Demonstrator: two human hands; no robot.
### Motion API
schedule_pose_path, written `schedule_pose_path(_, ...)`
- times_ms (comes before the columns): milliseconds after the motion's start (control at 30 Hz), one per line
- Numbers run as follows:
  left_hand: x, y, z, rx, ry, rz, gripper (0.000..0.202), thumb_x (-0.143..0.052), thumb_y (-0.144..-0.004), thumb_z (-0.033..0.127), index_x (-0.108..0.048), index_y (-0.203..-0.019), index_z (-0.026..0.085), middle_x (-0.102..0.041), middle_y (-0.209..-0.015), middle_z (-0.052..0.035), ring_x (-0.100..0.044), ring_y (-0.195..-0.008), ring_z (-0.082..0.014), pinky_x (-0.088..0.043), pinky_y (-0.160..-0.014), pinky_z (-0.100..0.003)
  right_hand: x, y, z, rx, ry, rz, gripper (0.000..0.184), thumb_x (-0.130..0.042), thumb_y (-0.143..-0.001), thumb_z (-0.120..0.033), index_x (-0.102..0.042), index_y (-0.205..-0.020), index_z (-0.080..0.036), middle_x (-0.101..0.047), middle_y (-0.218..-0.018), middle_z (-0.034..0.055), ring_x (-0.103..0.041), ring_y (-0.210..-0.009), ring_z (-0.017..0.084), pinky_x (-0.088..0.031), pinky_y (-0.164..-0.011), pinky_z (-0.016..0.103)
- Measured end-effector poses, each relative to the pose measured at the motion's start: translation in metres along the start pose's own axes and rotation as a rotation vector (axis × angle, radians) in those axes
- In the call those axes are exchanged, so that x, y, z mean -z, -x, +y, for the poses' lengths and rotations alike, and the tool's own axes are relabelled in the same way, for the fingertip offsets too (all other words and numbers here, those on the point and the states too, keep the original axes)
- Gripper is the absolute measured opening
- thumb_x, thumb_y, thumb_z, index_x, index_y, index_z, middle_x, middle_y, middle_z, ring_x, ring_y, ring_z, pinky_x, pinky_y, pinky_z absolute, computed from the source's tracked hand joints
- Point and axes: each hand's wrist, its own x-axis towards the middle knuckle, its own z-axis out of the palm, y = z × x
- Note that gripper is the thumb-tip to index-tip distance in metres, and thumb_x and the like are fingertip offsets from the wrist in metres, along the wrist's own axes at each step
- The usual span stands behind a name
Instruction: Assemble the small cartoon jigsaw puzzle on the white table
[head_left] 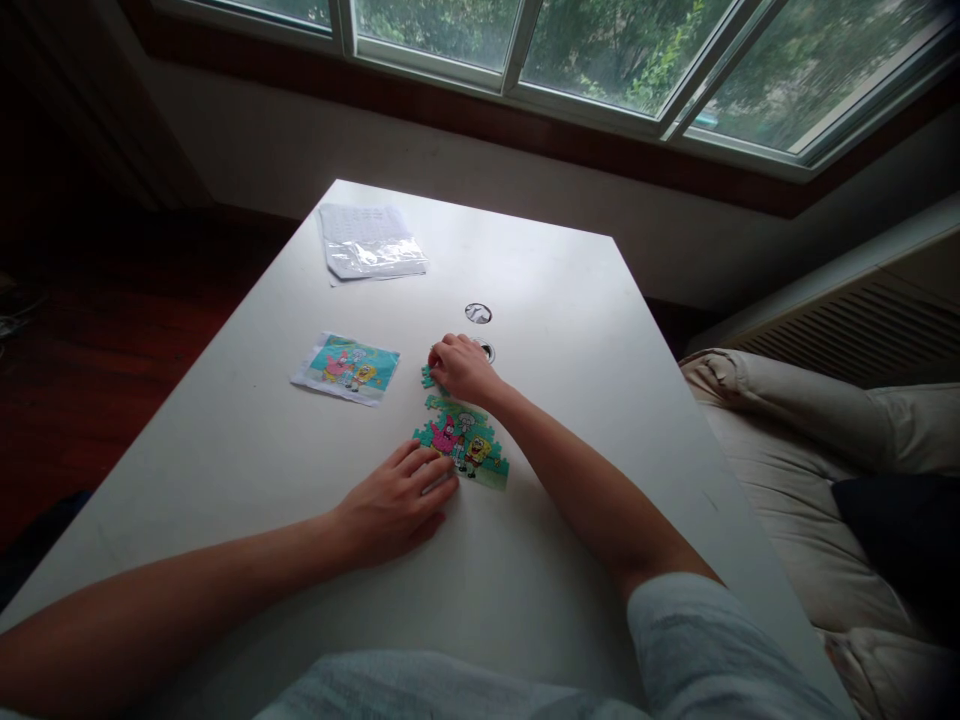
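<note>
A partly joined jigsaw puzzle lies on the white table, with a pink starfish, a pale green figure and a yellow sponge character on a green-blue ground. My left hand rests flat on its lower left edge, fingers stretched out. Just beyond the puzzle's top edge, my right hand has its fingers bent down and pinched at a teal puzzle piece. The fingers partly cover that piece, and the hand hides what is under it. To the left lies a printed picture of the same scene.
A clear plastic sleeve with papers lies at the table's far left. A round silvery disc and a round hole are beyond my right hand. A beige sofa stands right of the table, windows behind.
</note>
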Motion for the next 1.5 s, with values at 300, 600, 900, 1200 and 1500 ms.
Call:
schedule_pose_path(300, 0.000, 0.000, -0.001, -0.005, -0.007, -0.027, 0.038, -0.054, -0.094, 0.026, -0.056, -0.131, 0.016, -0.056, -0.137, -0.0147, -0.050, -0.126, -0.0311, -0.036, -0.115, -0.056, -0.006, 0.001, 0.001, 0.006, -0.064, 0.010, 0.012, -0.061, -0.088, -0.022, -0.066, -0.098, -0.022, -0.061, -0.107, 0.0084, -0.051, -0.104, 0.026, -0.034, -0.089, 0.038)
schedule_pose_path(600, -0.001, 0.000, -0.001, -0.003, -0.005, -0.021, 0.038, -0.055, -0.094, 0.027, -0.057, -0.131, 0.016, -0.057, -0.137, -0.0145, -0.050, -0.126, -0.0309, -0.036, -0.115, -0.055, -0.004, 0.001, 0.002, 0.068, -0.091, 0.001, 0.019, -0.061, -0.091, -0.023, -0.067, -0.109, -0.027, -0.061, -0.104, 0.0064, -0.051, -0.099, 0.024, -0.033, -0.088, 0.036)
schedule_pose_path(900, 0.001, 0.000, 0.000, 0.000, -0.008, -0.013, 0.037, -0.055, -0.095, 0.027, -0.057, -0.130, 0.017, -0.058, -0.136, -0.0143, -0.051, -0.126, -0.0305, -0.037, -0.115, -0.054, 0.005, 0.002, -0.004, 0.083, -0.047, -0.069, 0.020, -0.062, -0.084, -0.024, -0.065, -0.103, -0.022, -0.060, -0.104, 0.0083, -0.049, -0.100, 0.026, -0.033, -0.086, 0.036)
schedule_pose_path(1200, -0.001, 0.001, -0.001, -0.004, -0.004, -0.007, 0.037, -0.055, -0.094, 0.027, -0.057, -0.130, 0.016, -0.057, -0.136, -0.0144, -0.050, -0.126, -0.0303, -0.036, -0.115, -0.055, 0.006, 0.006, -0.007, 0.101, -0.099, -0.026, 0.014, -0.063, -0.078, -0.024, -0.058, -0.090, -0.020, -0.062, -0.094, 0.0057, -0.050, -0.090, 0.022, -0.031, -0.081, 0.034)
schedule_pose_path(1500, 0.000, 0.000, 0.000, 0.001, -0.009, -0.017, 0.037, -0.054, -0.095, 0.027, -0.057, -0.130, 0.016, -0.057, -0.137, -0.0136, -0.050, -0.125, -0.0302, -0.035, -0.115, -0.054, 0.003, 0.017, -0.003, 0.278, -0.334, 0.028, 0.034, -0.054, -0.083, -0.006, -0.064, -0.112, -0.021, -0.065, -0.091, 0.0020, -0.055, -0.081, 0.016, -0.037, -0.078, 0.029)
